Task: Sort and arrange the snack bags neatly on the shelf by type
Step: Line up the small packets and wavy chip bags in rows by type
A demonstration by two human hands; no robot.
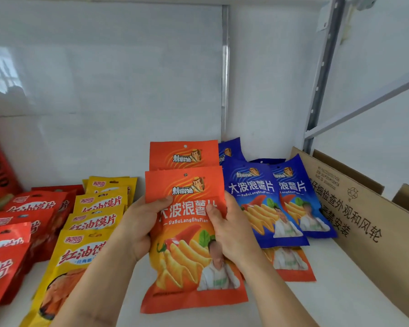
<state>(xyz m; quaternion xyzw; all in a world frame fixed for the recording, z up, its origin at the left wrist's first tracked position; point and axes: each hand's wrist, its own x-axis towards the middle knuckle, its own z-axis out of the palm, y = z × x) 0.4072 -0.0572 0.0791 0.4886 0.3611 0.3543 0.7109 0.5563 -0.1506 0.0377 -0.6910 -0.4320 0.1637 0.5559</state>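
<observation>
**A:** From the head camera, what are the hands doing?

**B:** Both are holding the front orange chip bag [189, 234]. The left hand [137, 223] is gripping its left edge, thumb lying across the front near the printed characters. The right hand [232, 230] is gripping the right edge, thumb pressing on the front too. So neither is spread wide; each is curling round that bag.

**A:** And where is the bag sitting?

**B:** It is standing roughly upright in the middle of the white shelf [335, 286], its bottom edge looking to be at the shelf surface. A second orange bag [183, 154] is showing just behind it, top part visible only.

**A:** What is lying around it?

**B:** To the right, blue chip bags [257, 204] are leaning in an overlapping group, with another orange bag [291, 265] peeking out beneath them. Further right, a cardboard box [368, 223] with printed characters is standing against the shelf's side. To the left, yellow bags [95, 220] are overlapping in a row, and beyond them red bags [21, 223] are doing the same at the left edge.
</observation>
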